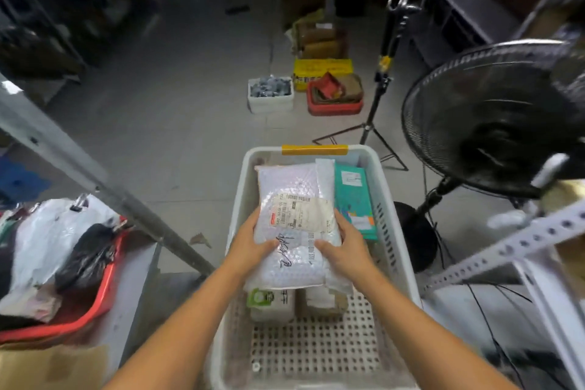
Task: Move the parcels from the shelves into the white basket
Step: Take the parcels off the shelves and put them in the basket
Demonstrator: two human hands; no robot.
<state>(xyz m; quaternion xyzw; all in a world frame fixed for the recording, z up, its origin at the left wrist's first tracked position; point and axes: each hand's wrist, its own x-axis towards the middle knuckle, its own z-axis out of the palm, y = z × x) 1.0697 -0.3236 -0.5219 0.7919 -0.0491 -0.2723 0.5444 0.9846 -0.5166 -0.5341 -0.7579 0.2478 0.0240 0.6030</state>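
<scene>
Over the white basket (392, 215), both hands grip a white bubble-wrap parcel (294, 199) with a printed label and handwriting. Left hand (253, 242) clasps its left edge and right hand (348, 247) its right edge, fingers (326, 245) of each curled over the top face, thumbs along the sides. Beneath it in the basket lie a teal box (354, 196) against the right wall and two more parcels (273, 304) nearer the person. At right stands a black fan (493, 117); at left, a red tub (104, 291) of bags.
</scene>
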